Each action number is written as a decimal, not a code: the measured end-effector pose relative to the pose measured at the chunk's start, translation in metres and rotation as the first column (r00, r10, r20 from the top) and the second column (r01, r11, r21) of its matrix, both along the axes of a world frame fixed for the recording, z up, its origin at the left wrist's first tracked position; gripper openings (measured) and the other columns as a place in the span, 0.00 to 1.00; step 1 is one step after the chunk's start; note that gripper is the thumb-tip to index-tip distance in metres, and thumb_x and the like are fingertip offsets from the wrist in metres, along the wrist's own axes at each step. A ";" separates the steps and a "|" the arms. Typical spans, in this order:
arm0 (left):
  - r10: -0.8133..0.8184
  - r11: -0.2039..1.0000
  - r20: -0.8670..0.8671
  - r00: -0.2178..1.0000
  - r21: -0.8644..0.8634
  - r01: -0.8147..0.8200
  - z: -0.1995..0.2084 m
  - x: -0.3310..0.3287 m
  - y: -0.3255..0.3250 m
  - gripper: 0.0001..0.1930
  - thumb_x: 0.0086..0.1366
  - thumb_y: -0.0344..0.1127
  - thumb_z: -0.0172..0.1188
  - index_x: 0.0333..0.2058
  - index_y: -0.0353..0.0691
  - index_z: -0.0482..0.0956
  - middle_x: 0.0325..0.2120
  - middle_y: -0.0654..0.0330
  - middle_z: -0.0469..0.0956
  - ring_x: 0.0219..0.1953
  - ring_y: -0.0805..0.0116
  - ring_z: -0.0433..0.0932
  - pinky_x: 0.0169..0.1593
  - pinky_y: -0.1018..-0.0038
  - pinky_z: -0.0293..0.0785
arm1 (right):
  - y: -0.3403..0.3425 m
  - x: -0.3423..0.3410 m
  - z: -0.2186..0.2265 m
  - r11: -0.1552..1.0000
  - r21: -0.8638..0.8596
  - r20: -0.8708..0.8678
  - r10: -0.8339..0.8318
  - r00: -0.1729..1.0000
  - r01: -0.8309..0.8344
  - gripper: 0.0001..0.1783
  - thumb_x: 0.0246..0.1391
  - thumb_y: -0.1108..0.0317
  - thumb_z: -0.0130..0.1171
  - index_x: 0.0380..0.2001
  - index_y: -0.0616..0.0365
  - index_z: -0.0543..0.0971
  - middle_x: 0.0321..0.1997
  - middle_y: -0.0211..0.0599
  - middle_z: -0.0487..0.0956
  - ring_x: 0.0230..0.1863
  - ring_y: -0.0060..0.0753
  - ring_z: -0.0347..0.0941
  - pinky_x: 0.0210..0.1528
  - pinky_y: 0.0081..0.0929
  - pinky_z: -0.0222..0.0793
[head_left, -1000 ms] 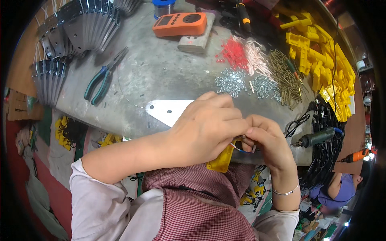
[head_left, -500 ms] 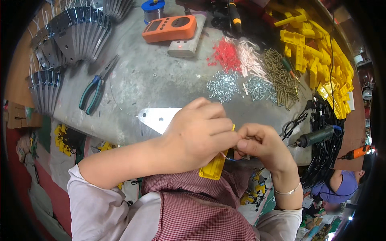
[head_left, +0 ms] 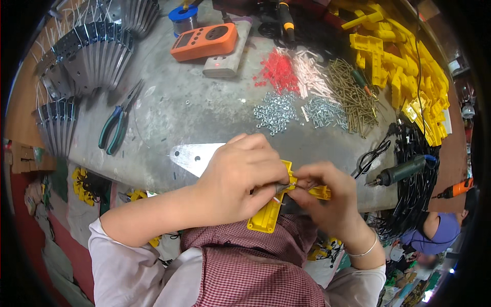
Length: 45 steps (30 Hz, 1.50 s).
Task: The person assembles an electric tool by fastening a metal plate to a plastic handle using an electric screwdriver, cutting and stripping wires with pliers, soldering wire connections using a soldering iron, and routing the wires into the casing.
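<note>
A yellow plastic housing [head_left: 265, 217] with a hollow inner side lies at the table's front edge, over my lap. My left hand [head_left: 243, 176] curls round its upper part, thumb and fingers closed on it. At its right arm, my right hand [head_left: 327, 197] has thumb and forefinger pinched together on something too small to make out. A short light wire end shows near my left thumb. From behind my left hand sticks out a flat silver metal plate [head_left: 186, 154] with holes; its other end is hidden.
Behind lie heaps of nuts [head_left: 276, 111], short screws [head_left: 326, 113], long screws [head_left: 350, 94], red pieces [head_left: 279, 72] and white tubes [head_left: 309, 71]. Pliers [head_left: 118, 120] and metal plates [head_left: 92, 59] are left; an electric screwdriver [head_left: 401, 171], black cables and yellow housings [head_left: 396, 61] right. An orange multimeter [head_left: 204, 42] stands at the back.
My right hand has shifted slightly down, uncovering the housing's right arm. My left hand has tilted, its fingers now lower on the housing. The whole view has shifted a little.
</note>
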<state>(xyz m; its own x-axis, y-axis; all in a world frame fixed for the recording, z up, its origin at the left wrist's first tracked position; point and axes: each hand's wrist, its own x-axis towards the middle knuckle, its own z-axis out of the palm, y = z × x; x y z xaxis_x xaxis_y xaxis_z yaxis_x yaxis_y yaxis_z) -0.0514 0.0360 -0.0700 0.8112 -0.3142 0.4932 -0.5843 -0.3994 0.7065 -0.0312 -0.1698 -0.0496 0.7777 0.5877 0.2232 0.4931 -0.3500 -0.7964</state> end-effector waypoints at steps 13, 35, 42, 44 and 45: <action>0.039 0.999 0.102 0.994 -0.037 -0.035 -0.005 -0.013 -0.004 0.12 0.43 0.26 0.64 0.30 0.40 0.76 0.29 0.60 0.74 0.36 0.57 0.73 0.39 0.63 0.71 | -0.001 -0.003 0.005 0.997 0.015 -0.613 -0.052 0.788 0.077 0.06 0.48 0.81 0.61 0.29 0.64 0.74 0.27 0.27 0.76 0.29 0.13 0.71 0.32 0.14 0.68; 0.063 0.983 -0.448 0.892 0.184 0.023 0.061 -0.042 0.127 0.11 0.55 0.29 0.54 0.37 0.33 0.77 0.32 0.51 0.79 0.35 0.53 0.79 0.39 0.68 0.74 | 0.036 0.198 0.013 0.978 -0.028 0.236 -0.195 0.952 0.207 0.31 0.48 0.78 0.53 0.58 0.46 0.69 0.36 0.39 0.76 0.35 0.30 0.74 0.44 0.26 0.71; 0.033 0.968 -0.414 0.910 0.238 0.073 0.030 -0.015 0.074 0.13 0.55 0.25 0.54 0.41 0.36 0.76 0.32 0.52 0.77 0.34 0.53 0.78 0.39 0.66 0.73 | 0.094 0.242 -0.003 0.958 -0.228 0.356 -0.083 0.931 0.173 0.30 0.47 0.76 0.54 0.56 0.42 0.70 0.41 0.48 0.76 0.44 0.50 0.73 0.46 0.38 0.69; 0.007 0.964 -0.386 0.922 0.248 0.097 0.027 -0.013 0.069 0.15 0.54 0.23 0.53 0.42 0.36 0.76 0.33 0.52 0.76 0.36 0.52 0.77 0.41 0.67 0.73 | 0.089 0.242 -0.005 0.973 -0.167 0.452 -0.066 0.890 0.158 0.22 0.51 0.71 0.56 0.51 0.44 0.73 0.38 0.46 0.77 0.41 0.50 0.74 0.42 0.39 0.70; -0.077 0.969 -0.416 0.906 0.183 0.166 0.030 -0.013 0.067 0.14 0.54 0.23 0.53 0.42 0.37 0.75 0.34 0.53 0.74 0.37 0.52 0.76 0.41 0.65 0.72 | 0.080 0.239 -0.005 0.978 -0.083 0.563 -0.114 0.819 0.194 0.19 0.52 0.70 0.58 0.48 0.46 0.74 0.36 0.45 0.78 0.39 0.50 0.75 0.40 0.38 0.71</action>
<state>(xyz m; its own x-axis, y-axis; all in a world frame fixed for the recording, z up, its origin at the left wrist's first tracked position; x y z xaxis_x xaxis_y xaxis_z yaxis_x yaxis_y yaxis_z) -0.0642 0.1032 -0.0404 0.8747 -0.4826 0.0449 -0.3213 -0.5080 0.7992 0.2083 -0.0903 -0.0544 0.6299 0.5250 0.5724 0.7664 -0.5395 -0.3486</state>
